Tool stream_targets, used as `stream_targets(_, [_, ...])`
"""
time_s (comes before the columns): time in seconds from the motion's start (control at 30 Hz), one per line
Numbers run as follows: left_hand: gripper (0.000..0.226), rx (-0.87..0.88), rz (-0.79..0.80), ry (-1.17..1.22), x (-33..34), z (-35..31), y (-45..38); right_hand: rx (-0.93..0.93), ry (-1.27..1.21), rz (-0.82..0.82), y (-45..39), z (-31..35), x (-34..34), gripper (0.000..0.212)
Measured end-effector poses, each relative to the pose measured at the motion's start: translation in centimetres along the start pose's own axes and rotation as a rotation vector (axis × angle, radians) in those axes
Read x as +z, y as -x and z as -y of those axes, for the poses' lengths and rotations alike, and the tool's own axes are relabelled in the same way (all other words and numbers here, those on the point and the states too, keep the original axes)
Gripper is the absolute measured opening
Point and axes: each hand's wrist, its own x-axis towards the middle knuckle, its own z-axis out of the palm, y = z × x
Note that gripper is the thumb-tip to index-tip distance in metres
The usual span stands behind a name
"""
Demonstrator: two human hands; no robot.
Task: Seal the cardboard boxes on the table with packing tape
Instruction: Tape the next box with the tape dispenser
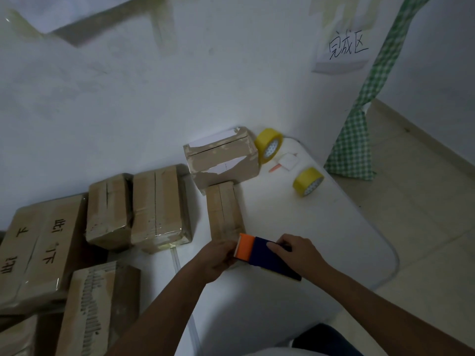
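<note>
A small narrow cardboard box (224,211) lies on the white table (321,227) just in front of me. My right hand (298,253) grips a tape dispenser (262,255) with a dark blue body and an orange head, its head at the near end of that box. My left hand (221,258) holds the near end of the box right beside the orange head, fingers curled. Two yellow tape rolls (268,145) (308,181) stand at the far right of the table.
A larger box (221,160) with torn white labels stands behind the small one by the wall. Two taped boxes (160,206) (108,211) and other bigger cartons (38,247) (95,309) fill the left side. A green checked cloth (359,129) hangs at right.
</note>
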Motion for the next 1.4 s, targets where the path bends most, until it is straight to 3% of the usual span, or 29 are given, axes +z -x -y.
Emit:
stream_targets(0.33, [0.022, 0.196, -0.049, -0.254, 0.4, 1.1, 0.7, -0.09, 0.173, 0.057, -0.2, 0.9, -0.4, 0.061])
stream_targets(0.53, [0.021, 0.253, -0.129, -0.256, -0.1, 1.9, 1.6, -0.148, 0.185, 0.15, -0.8, 1.4, -0.7, 0.053])
stream_targets(0.73, [0.014, 0.254, -0.418, -0.038, -6.5, 1.5, 1.6, -0.111, 0.341, 0.205, -1.4, -1.0, -2.7, 0.057])
stream_targets(0.9, [0.012, 0.123, -0.368, 0.0, -6.9, 4.0, 2.0, -0.058, 0.429, 0.18, -2.4, -2.1, -3.3, 0.063])
stream_targets(1.03, [0.028, 0.163, -0.49, 0.033, -5.6, 6.0, 0.9, -0.04, 0.512, 0.116, -2.9, -1.9, -3.5, 0.059])
stream_targets(1.4, [0.017, 0.23, -0.588, 0.108, -2.6, 6.4, 0.8, -0.071, 0.615, 0.099, -4.7, -1.7, -4.3, 0.059])
